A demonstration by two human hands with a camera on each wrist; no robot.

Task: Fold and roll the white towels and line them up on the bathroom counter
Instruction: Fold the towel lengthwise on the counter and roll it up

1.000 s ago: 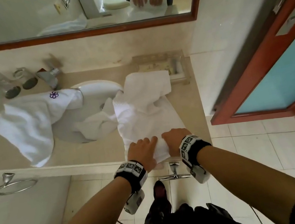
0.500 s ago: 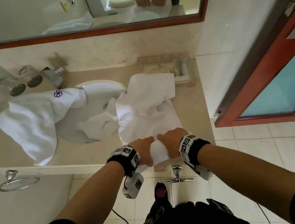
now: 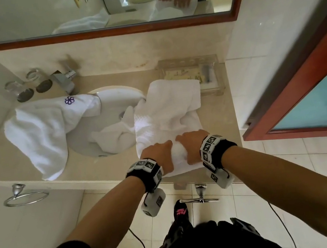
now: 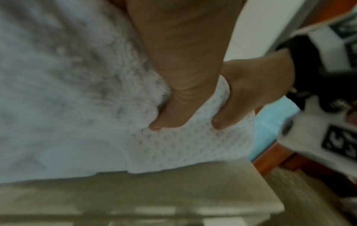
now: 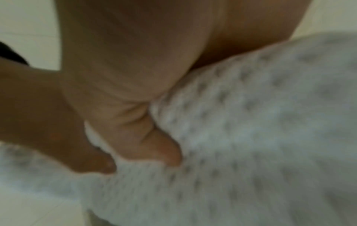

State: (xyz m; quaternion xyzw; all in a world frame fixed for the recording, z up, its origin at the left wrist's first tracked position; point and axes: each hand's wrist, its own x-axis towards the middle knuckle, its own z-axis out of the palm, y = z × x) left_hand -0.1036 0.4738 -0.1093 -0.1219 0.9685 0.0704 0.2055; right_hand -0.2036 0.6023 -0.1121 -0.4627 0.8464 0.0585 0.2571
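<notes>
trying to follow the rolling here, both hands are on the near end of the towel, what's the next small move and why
Probably keep rolling the bundle away from the body. Both the left hand and right hand grip the rolled near end of the waffle towel at the counter edge, and most of its length lies unrolled and rumpled ahead. The far part may need smoothing first.

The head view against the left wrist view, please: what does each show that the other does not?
Only the head view shows the second towel with the purple logo, the sink, the glasses and the mirror. Only the left wrist view shows both thumbs dug into the waffle weave. Both show the left hand, right hand and rolled towel at the counter edge.
</notes>
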